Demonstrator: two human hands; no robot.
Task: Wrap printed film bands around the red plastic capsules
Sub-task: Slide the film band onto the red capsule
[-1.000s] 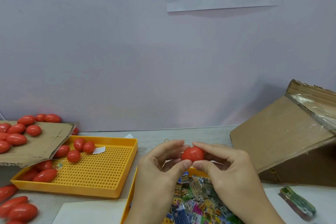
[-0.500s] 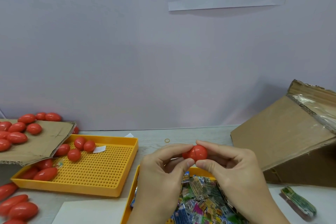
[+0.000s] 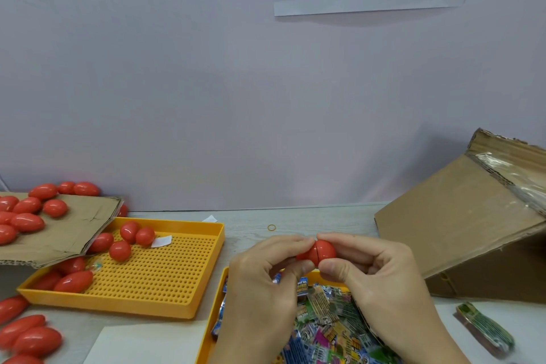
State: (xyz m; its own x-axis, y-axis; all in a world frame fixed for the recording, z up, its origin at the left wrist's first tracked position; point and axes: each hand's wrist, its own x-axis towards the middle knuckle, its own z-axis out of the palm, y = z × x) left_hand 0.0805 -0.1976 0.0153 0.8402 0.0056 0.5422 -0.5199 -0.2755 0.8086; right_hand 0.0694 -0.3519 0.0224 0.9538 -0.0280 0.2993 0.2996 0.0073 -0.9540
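A red plastic capsule (image 3: 317, 252) is held between both hands above a yellow tray (image 3: 210, 322) full of printed film bands (image 3: 322, 322). My left hand (image 3: 266, 287) pinches its left end with thumb and fingers; my right hand (image 3: 381, 281) pinches its right end. The seam between the capsule's halves shows in the middle. No band is visible on it. More red capsules (image 3: 130, 242) lie in a perforated yellow tray (image 3: 153, 275) to the left.
Several red capsules (image 3: 26, 213) rest on a cardboard flap (image 3: 65, 230) at far left, others on the table at bottom left (image 3: 29, 337). A tilted cardboard box (image 3: 461, 224) stands at right. A green film stack (image 3: 484, 325) lies bottom right; a rubber band (image 3: 271, 227) lies behind the hands.
Both hands have shifted slightly right with the capsule. The capsule has turned, so its middle seam now faces me.
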